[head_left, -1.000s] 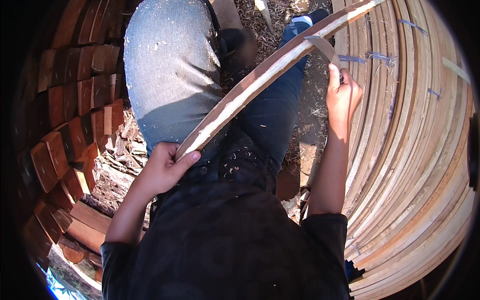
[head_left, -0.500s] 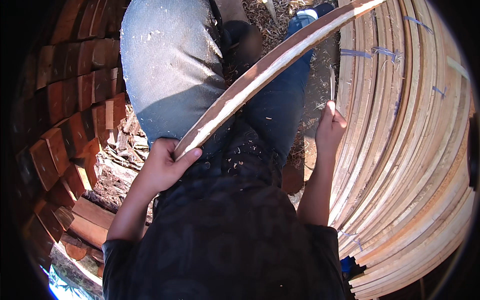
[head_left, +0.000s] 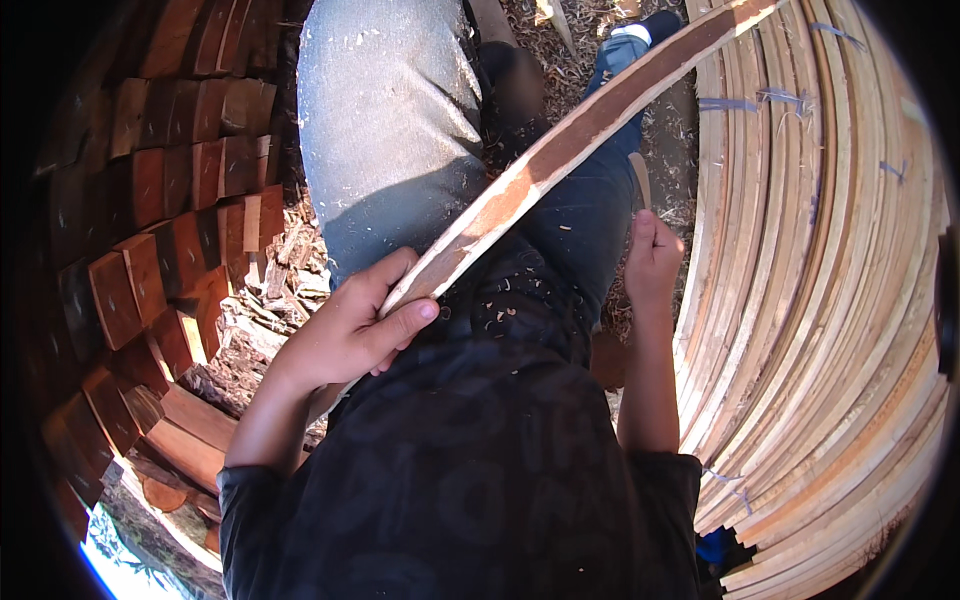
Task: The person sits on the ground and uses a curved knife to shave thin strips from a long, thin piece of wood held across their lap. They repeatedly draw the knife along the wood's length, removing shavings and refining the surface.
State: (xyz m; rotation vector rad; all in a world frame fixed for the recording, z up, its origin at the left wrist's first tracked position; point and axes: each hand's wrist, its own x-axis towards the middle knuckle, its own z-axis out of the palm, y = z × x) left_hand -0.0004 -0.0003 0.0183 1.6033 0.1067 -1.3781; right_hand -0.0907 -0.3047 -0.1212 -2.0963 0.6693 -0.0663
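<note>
A long wooden strip (head_left: pixel 560 155) runs slantwise from my lap to the far right, its brown bark-like face up between pale shaved edges. Its near end is gripped by my left hand (head_left: pixel 355 325), thumb on top and fingers wrapped beneath. On the right, beside my thigh, my right hand (head_left: pixel 655 262) is closed around what looks like a knife (head_left: pixel 640 178). The flat blade points away from me, and the fist hides the handle. Blade and strip are apart.
Tied bundles of long pale wooden strips (head_left: pixel 790 280) fill the right side, close to my right arm. Stacked reddish wood blocks (head_left: pixel 150 200) rise on the left. Shavings and wood scraps (head_left: pixel 285 290) cover the ground between the stack and my legs (head_left: pixel 390 130).
The strip has rolled over, so its brown face shows more broadly. The blade has turned from edge-on to its flat side. My left hand's fingers now show beneath the strip.
</note>
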